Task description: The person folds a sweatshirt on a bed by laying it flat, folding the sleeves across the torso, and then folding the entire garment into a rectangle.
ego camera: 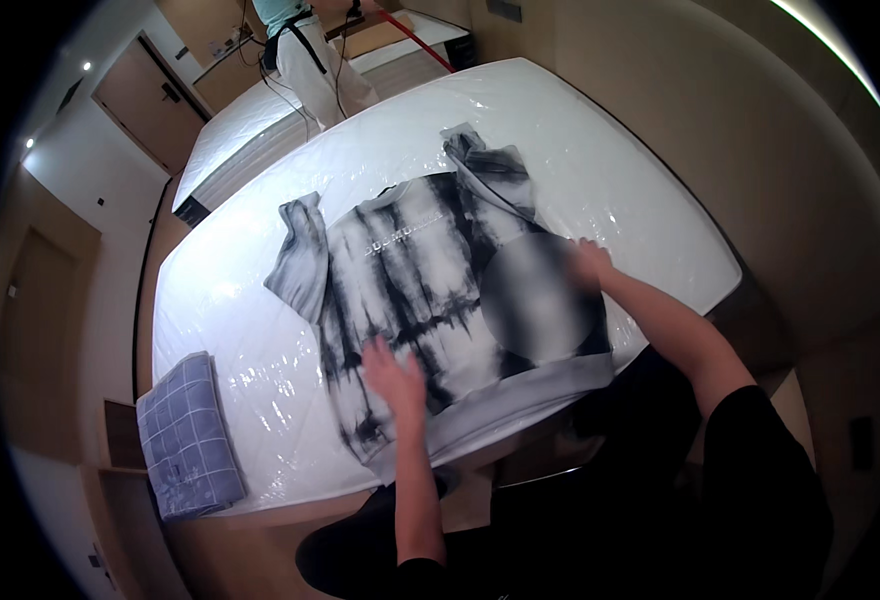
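A black, white and grey tie-dye sweatshirt [440, 277] lies spread on a plastic-wrapped mattress [275, 420]. Its collar points away from me and its grey hem is on my side. Raised lettering crosses the chest, and both sleeves are bent up beside the shoulders. Over the lower left of the body is my left hand [395, 377], palm down with fingers apart and nothing held. My right hand [592, 264] is at the sweatshirt's right side edge, its fingers spread. A round blurred patch hides part of the fabric and the inner side of that hand.
A folded blue-grey checked cloth [188, 439] rests at the mattress's left corner. Beyond the far edge, a person [312, 60] in light trousers stands near a second mattress [241, 135] and a red pole [417, 41]. A wall [657, 112] runs along the right side.
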Tool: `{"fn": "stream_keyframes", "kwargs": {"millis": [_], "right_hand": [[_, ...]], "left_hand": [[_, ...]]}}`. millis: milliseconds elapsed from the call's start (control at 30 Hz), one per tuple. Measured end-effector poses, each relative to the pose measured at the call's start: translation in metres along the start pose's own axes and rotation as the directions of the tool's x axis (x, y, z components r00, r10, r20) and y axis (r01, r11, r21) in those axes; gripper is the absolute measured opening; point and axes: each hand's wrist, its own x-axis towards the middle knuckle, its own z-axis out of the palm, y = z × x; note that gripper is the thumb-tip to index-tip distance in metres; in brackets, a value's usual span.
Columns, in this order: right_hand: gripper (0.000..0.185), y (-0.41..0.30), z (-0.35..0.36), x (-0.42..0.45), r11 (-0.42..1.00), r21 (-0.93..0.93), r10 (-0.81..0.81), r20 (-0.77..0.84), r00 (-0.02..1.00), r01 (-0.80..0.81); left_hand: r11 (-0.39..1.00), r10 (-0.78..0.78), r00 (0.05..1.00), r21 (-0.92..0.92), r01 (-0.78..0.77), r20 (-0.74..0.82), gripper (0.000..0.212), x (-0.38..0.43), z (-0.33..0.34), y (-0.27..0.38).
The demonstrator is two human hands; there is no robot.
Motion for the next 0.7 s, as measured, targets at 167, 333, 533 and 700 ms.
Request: {"fn": "stream_keyframes", "kwargs": {"millis": [167, 333, 533, 700], "right_hand": [[0.043, -0.04, -0.023, 0.031, 0.889, 0.419, -0.177, -0.056, 0.983, 0.184], [0.043, -0.03, -0.004, 0.105, 0.851, 0.349, -0.205, -0.468, 0.859, 0.393], [0.044, -0.063, -0.029, 0.226, 0.779, 0.624, 0.094, -0.221, 0.971, 0.067], [0.071, -0.095, -0.005, 0.282, 0.831, 0.516, 0.249, -0.011, 0.969, -0.207]], "left_hand": [[0.991, 0.136, 0.964, -0.017, -0.135, 0.229, 0.064, 0.008, 0.071, 0.045], [0.971, 0.217, 0.946, 0.047, -0.235, 0.24, 0.062, 0.042, 0.091, 0.049], [0.973, 0.215, 0.954, 0.038, -0.228, 0.211, 0.054, 0.053, 0.089, 0.049], [0.974, 0.205, 0.953, 0.051, -0.222, 0.224, 0.059, 0.053, 0.085, 0.049]]}}
